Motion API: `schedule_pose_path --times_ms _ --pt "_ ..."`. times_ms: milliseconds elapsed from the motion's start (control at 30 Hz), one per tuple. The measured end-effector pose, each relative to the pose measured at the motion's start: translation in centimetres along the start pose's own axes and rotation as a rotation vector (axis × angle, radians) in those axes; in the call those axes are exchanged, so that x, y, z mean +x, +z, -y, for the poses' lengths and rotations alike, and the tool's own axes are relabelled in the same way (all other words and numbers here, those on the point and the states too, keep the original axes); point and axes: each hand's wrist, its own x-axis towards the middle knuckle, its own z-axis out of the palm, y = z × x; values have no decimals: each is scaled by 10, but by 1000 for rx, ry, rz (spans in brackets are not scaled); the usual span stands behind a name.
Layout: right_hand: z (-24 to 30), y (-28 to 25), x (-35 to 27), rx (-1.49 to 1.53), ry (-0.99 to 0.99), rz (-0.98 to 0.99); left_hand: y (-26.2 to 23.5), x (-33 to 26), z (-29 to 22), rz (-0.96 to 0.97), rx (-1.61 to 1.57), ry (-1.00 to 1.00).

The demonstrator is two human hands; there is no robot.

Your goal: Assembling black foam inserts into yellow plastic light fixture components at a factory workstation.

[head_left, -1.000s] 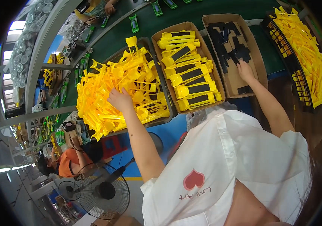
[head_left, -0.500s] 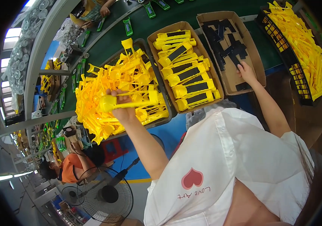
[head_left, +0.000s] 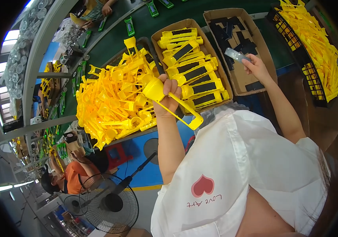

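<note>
My left hand (head_left: 170,103) is closed around a yellow plastic frame (head_left: 153,90) with a rounded cup-like end, held tilted in front of the bins. Between the fingers of my right hand (head_left: 258,71) is a flat rectangular panel (head_left: 237,54), its shiny grey face showing. That hand is over a cardboard box (head_left: 240,77) with several black panels (head_left: 228,29) in it. Left of this box, another cardboard box (head_left: 218,41) holds yellow frames fitted with black panels (head_left: 193,75). A heap of loose yellow frames (head_left: 113,93) fills a dark bin at the left.
A black mesh crate (head_left: 291,43) of yellow parts stands at the far right. Green pieces (head_left: 129,26) lie on the green work surface beyond the boxes. Near a metal frame (head_left: 32,71), a co-worker's hand (head_left: 106,10) shows. A fan (head_left: 112,203) and an orange-clad person (head_left: 78,176) are lower left.
My left hand has moved right and nearer to me with the yellow frame, which has turned. My right hand has lifted a panel from the box.
</note>
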Motion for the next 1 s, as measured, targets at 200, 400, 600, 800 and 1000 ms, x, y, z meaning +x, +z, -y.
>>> schedule_pose_path --times_ms 200,400,600,800,1000 --pt "51 22 -21 -97 -26 91 -4 0 8 -124 74 2" --pt "79 42 -28 -44 27 232 -23 -8 -3 -656 -151 244" --pt "94 52 -32 -80 38 288 0 -22 25 -562 240 -75" --pt "112 61 -40 -180 119 346 20 -17 36 -620 925 -127" --pt "111 67 -41 -288 192 438 23 -17 31 -515 940 -306"
